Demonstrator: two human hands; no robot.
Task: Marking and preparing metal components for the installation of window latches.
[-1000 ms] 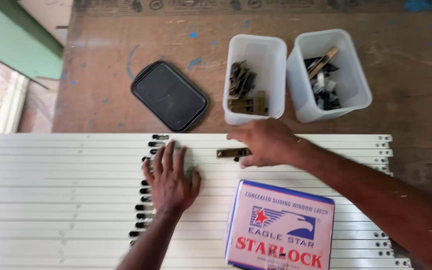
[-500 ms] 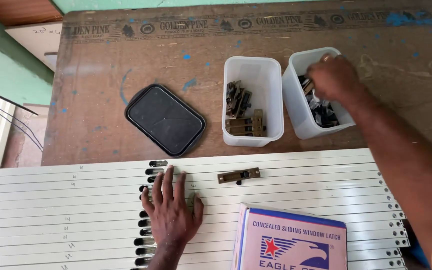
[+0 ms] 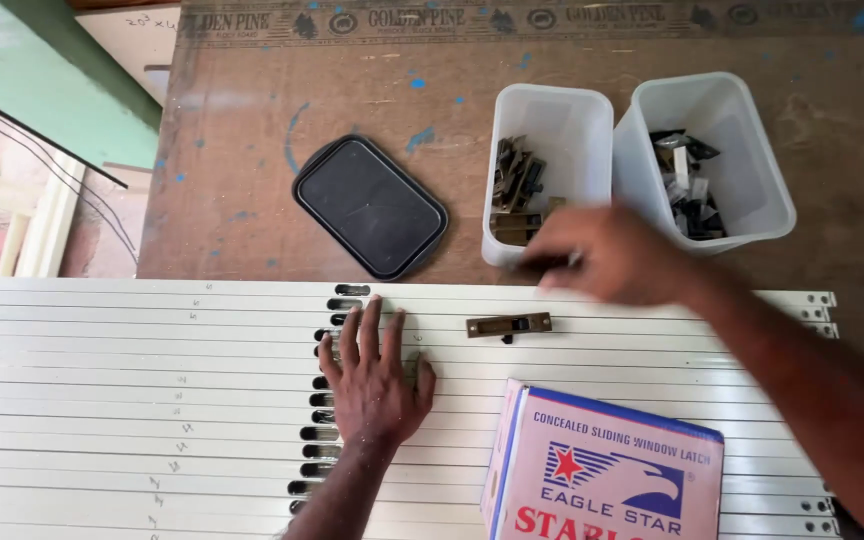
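Note:
My left hand (image 3: pixel 374 375) lies flat, fingers spread, on a row of white metal bars (image 3: pixel 152 400) with oval slots (image 3: pixel 324 430) cut near its fingers. A brass latch (image 3: pixel 508 325) rests on the bars just right of that hand. My right hand (image 3: pixel 612 255) hovers blurred above the bars' far edge, in front of the left plastic tub (image 3: pixel 552 110); its fingers pinch a small dark part whose shape I cannot make out. That tub holds brass latches (image 3: pixel 514 185). The right plastic tub (image 3: pixel 722 110) holds small dark and silver pieces (image 3: pixel 687 185).
A black rectangular tray (image 3: pixel 370 206) lies on the brown board (image 3: pixel 252 120) behind the bars. A pink and blue cardboard box (image 3: pixel 602 470) sits on the bars at the lower right. A green panel edge (image 3: pixel 42 90) runs along the upper left.
My right hand left the latch on the bars, reached into the right tub, then came back toward the bars holding a small part. My left hand stayed flat.

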